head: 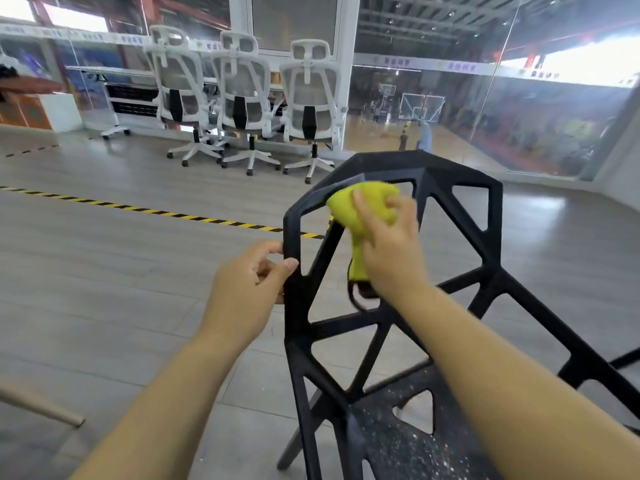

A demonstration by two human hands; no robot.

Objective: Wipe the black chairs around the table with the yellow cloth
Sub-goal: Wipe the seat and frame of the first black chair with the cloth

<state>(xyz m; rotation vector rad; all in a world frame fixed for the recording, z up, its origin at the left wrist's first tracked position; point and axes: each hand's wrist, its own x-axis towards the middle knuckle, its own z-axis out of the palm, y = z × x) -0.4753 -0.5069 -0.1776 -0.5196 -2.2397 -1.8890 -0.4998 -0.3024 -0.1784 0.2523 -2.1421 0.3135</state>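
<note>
Wiping the backrest of a black chair (pixel 460 258), upper left bars.
Chair stands on grey floor (pixel 104 271); seat shows pale specks. Left hand (pixel 249 282) curls round the backrest's left edge, steadying it. Right hand (pixel 388 244) grips the bunched yellow cloth (pixel 363 206), pressed on the top-left bar. Judgement: brace firmly, follow each bar along its length, then do the seat.

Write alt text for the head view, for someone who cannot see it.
A person's right hand holds a yellow cloth against the top of a black chair, while the left hand grips its backrest edge. Three white office chairs stand behind.
</note>
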